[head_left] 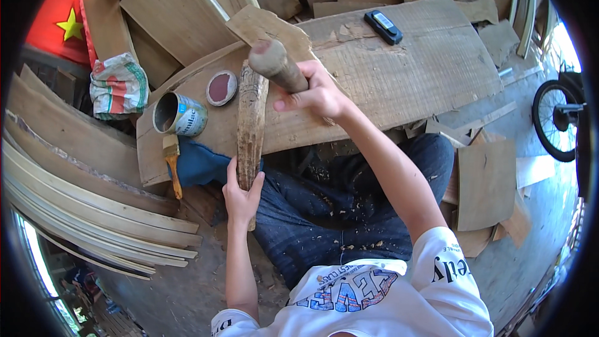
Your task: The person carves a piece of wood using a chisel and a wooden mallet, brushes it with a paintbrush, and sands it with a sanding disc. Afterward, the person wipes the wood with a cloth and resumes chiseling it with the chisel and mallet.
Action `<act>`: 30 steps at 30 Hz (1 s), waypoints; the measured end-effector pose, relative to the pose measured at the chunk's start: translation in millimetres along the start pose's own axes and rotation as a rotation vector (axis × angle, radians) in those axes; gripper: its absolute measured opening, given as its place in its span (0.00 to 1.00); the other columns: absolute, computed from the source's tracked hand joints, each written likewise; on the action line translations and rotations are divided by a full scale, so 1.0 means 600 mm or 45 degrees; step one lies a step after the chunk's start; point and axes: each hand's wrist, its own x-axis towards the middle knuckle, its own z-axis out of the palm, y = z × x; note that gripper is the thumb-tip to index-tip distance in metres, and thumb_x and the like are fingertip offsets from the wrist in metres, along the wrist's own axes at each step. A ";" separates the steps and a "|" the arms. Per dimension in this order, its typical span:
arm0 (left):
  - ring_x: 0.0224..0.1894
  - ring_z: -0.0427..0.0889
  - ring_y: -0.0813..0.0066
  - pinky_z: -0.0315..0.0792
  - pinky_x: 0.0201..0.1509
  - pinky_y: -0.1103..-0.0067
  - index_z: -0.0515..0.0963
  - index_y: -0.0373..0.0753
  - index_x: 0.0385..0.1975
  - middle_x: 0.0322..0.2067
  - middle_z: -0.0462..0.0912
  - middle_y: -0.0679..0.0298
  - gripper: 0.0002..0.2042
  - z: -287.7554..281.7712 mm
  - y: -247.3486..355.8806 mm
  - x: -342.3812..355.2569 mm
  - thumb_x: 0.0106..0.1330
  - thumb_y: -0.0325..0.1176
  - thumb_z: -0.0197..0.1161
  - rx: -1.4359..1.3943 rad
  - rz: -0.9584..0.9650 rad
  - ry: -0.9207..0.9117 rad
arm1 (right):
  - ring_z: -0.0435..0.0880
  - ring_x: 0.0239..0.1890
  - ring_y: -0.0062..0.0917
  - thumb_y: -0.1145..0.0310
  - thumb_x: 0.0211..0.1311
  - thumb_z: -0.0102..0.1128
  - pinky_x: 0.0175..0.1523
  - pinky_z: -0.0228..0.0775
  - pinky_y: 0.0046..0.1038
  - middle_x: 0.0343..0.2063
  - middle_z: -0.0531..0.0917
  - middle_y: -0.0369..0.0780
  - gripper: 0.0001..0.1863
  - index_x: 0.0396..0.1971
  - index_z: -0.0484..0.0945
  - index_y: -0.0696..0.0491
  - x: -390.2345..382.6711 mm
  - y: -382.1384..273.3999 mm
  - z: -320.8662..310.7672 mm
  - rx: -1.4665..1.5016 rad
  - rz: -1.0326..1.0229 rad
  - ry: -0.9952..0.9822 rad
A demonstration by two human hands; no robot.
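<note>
The stick (251, 122) runs lengthwise away from the person, its lower end in the left grip (243, 195) and its far part over the counter (412, 56). The left grip is clamped on it, fingers on one side and thumb on the other, seemingly to steady it from the near end and leave the upper length bare. The right grip (318, 90), farther out and to the right, is closed round a club (277, 65), its blunt end toward the camera; a hold at the side like this seems to keep that hand off the stick. Whether club and stick touch, I cannot tell. An offcut (274, 25) lies just beyond the right grip.

Left of the stick, ahead of the left grip, are a lid (221, 88) and a can (181, 114), side by side, probably for easy reach. The brush (172, 165) is left of the left grip, its handle over the counter's edge, perhaps for picking up; blue cloth (201, 163) lies between them. Well beyond the right grip, a dark device (383, 27) sits apart from the work.
</note>
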 end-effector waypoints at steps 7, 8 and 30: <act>0.40 0.83 0.47 0.78 0.41 0.66 0.66 0.41 0.62 0.36 0.82 0.44 0.32 0.043 0.037 0.036 0.57 0.39 0.68 0.214 0.279 0.053 | 0.73 0.24 0.13 0.70 0.39 0.73 0.32 0.65 0.20 0.18 0.77 0.30 0.12 0.22 0.77 0.57 -0.034 0.012 -0.010 -0.168 -0.114 -0.010; 0.39 0.82 0.45 0.77 0.41 0.63 0.66 0.42 0.62 0.35 0.82 0.44 0.31 0.050 0.045 0.043 0.56 0.39 0.67 0.264 0.217 0.000 | 0.73 0.24 0.13 0.71 0.39 0.73 0.31 0.64 0.20 0.18 0.77 0.30 0.12 0.21 0.77 0.57 -0.035 0.000 0.002 -0.165 -0.174 -0.007; 0.40 0.82 0.45 0.77 0.42 0.63 0.71 0.39 0.56 0.33 0.83 0.44 0.30 0.102 0.030 0.042 0.52 0.40 0.70 0.002 0.071 0.029 | 0.55 0.10 0.18 0.62 0.55 0.52 0.18 0.46 0.23 0.08 0.63 0.31 0.16 0.14 0.60 0.49 -0.129 -0.055 -0.016 0.445 -0.752 0.265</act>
